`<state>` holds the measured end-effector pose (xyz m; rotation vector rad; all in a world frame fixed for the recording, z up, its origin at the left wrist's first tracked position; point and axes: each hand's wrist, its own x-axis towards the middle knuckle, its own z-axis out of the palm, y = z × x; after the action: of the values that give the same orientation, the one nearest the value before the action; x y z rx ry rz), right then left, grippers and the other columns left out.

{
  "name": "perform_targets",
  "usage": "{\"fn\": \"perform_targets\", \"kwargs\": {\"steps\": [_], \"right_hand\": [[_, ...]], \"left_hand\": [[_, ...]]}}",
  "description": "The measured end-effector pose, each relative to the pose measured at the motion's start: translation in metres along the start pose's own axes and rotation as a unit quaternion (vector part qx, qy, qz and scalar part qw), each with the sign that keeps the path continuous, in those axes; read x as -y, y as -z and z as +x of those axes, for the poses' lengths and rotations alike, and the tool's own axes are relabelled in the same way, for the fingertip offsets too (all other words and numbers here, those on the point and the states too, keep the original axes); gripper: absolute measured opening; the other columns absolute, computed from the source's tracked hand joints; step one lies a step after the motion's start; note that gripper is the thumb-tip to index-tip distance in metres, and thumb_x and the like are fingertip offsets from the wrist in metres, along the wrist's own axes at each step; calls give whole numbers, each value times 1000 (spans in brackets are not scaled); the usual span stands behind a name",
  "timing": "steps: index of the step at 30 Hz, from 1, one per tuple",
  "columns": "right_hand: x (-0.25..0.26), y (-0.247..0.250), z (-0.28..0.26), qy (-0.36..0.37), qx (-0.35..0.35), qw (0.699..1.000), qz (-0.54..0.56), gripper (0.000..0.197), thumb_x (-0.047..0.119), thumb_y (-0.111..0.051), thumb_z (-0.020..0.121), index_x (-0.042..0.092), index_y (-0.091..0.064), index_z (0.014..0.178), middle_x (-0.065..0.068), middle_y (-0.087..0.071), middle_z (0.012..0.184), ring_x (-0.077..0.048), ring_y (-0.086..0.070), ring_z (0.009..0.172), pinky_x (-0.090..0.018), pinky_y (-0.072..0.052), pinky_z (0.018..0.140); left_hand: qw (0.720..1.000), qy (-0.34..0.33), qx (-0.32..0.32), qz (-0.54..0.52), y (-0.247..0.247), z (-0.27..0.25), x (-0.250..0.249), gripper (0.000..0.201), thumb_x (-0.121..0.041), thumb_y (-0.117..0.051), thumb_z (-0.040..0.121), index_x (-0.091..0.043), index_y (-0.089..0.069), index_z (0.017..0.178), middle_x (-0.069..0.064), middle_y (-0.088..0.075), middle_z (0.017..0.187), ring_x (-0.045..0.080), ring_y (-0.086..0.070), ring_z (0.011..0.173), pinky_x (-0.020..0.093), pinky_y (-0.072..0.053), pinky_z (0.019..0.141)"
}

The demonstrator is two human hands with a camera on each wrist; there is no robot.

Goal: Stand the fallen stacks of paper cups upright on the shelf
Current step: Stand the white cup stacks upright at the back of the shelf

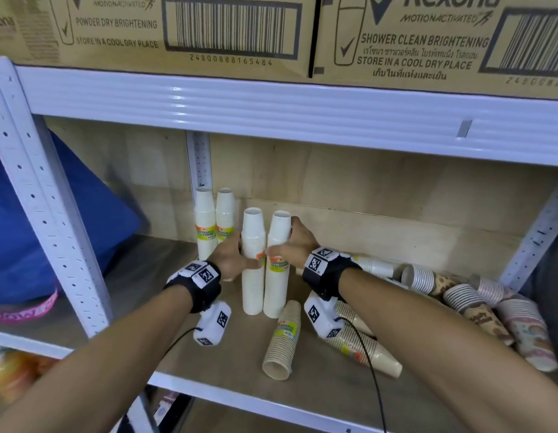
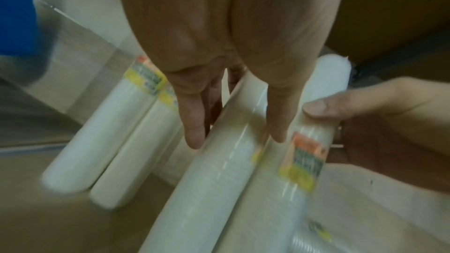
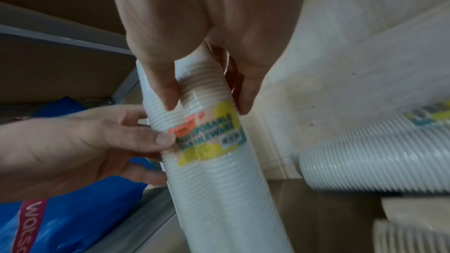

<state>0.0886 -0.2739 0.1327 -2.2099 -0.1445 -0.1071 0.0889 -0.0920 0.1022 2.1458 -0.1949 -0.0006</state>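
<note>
Two white cup stacks stand upright side by side mid-shelf. My left hand (image 1: pixel 240 257) grips the left white stack (image 1: pixel 252 285) at its middle, thumb in front, fingers behind (image 2: pixel 194 132). My right hand (image 1: pixel 287 242) grips the right white stack (image 1: pixel 276 292) just above its yellow label (image 3: pixel 212 138), with the thumb (image 3: pixel 168 95) on the front. Two more white stacks (image 1: pixel 215 220) stand upright behind, at the back left. A beige stack (image 1: pixel 282 339) lies fallen in front, and a striped one (image 1: pixel 362 342) lies under my right wrist.
A heap of fallen patterned cup stacks (image 1: pixel 465 298) fills the shelf's right end. A blue bag (image 1: pixel 53 220) sits beyond the left upright post (image 1: pixel 46 214). Cardboard boxes (image 1: pixel 234 29) rest on the shelf above; its white beam (image 1: pixel 271 110) hangs low overhead.
</note>
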Motion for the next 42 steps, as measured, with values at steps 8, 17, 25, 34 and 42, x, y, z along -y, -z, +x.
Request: {"fn": "perform_targets", "kwargs": {"steps": [8, 17, 25, 34, 42], "right_hand": [[30, 26, 11, 59, -26, 998, -17, 38, 30, -77, 77, 20, -58, 109, 1, -60, 103, -20, -58, 96, -27, -46, 76], [24, 41, 12, 104, -18, 987, -122, 26, 35, -70, 78, 23, -65, 101, 1, -68, 100, -20, -63, 93, -37, -54, 85], [27, 43, 18, 105, -34, 979, -171, 34, 42, -69, 80, 17, -64, 103, -2, -65, 103, -21, -60, 94, -34, -52, 81], [31, 41, 24, 123, -25, 971, -203, 35, 41, -70, 78, 15, -65, 101, -2, -65, 101, -22, -60, 93, -37, -54, 81], [28, 41, 25, 132, -22, 971, -199, 36, 39, -69, 80, 14, -64, 106, -3, -65, 104, -21, -59, 94, -33, -51, 79]], "left_hand": [[999, -27, -34, 10, 49, 19, -68, 54, -36, -81, 71, -23, -53, 115, 9, -67, 100, 27, -66, 92, 41, -56, 76], [994, -54, -23, 96, 41, 18, -87, 21, -17, -74, 84, -8, -69, 103, 4, -66, 96, 25, -64, 92, 35, -54, 74], [994, -39, 30, 101, 46, 15, -98, 35, -13, -68, 89, -12, -63, 123, 5, -59, 114, 22, -59, 104, 38, -55, 90], [983, -60, -1, 173, 47, 13, -101, 30, -15, -69, 89, -8, -67, 119, 5, -61, 113, 19, -58, 99, 30, -51, 82], [975, -74, 16, 210, 46, 13, -105, 38, -21, -68, 90, -13, -65, 126, 6, -58, 131, 19, -55, 112, 29, -49, 86]]}}
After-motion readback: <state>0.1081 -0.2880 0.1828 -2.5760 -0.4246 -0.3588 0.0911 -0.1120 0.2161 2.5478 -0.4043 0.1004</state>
